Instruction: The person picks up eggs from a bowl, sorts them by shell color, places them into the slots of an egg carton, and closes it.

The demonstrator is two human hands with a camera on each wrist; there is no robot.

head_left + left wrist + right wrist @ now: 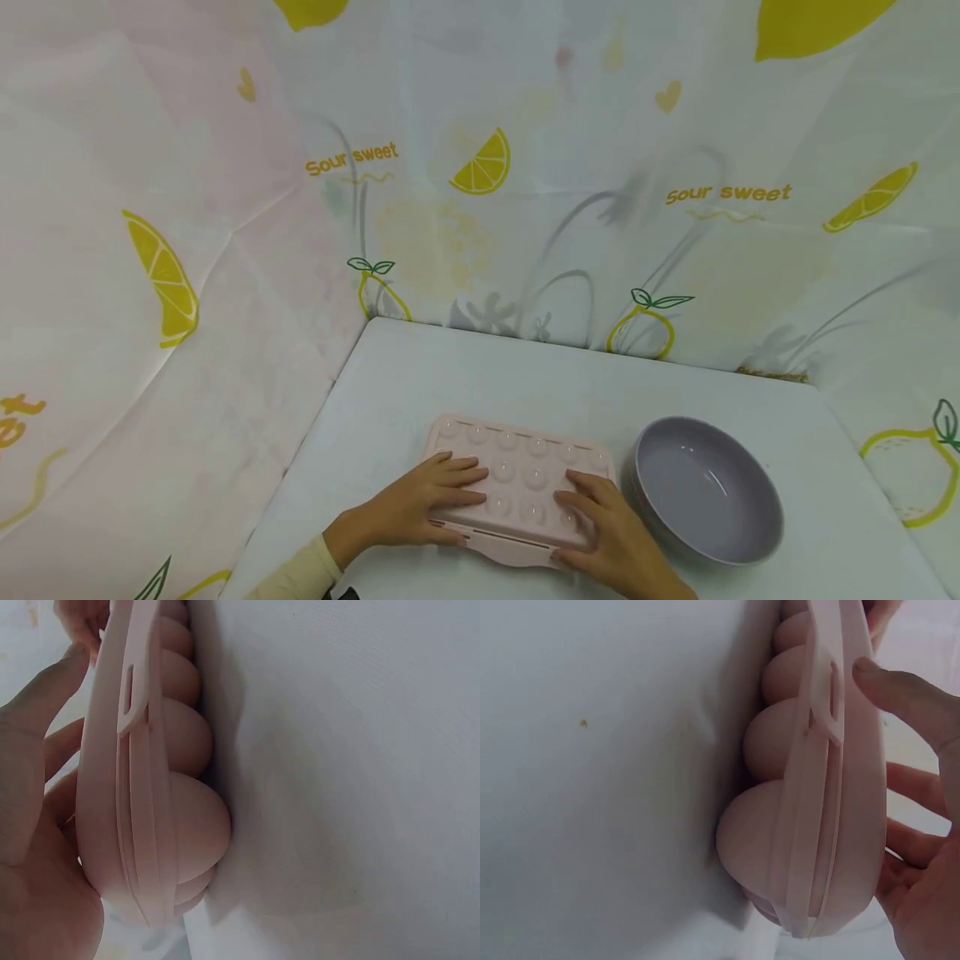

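A pale pink plastic egg box [517, 471] lies flat on the white table, lid closed, with rows of rounded bumps on top. My left hand [431, 500] rests over its left end, fingers stretched across the lid and thumb along the front edge. Over the right end lies my right hand [611, 529], fingers spread on the lid, thumb at the front edge near the latch flap [510, 550]. From the side, the left wrist view shows the box's rounded egg cups [199, 825] on the tabletop. The right wrist view shows my right thumb [900, 690] by the latch slot.
Just right of the egg box stands a grey-purple bowl [708, 492], its inside bare. The white table [480, 367] meets a lemon-printed sheet [555, 167] at the back and left. A cream sleeve [300, 575] covers my left forearm.
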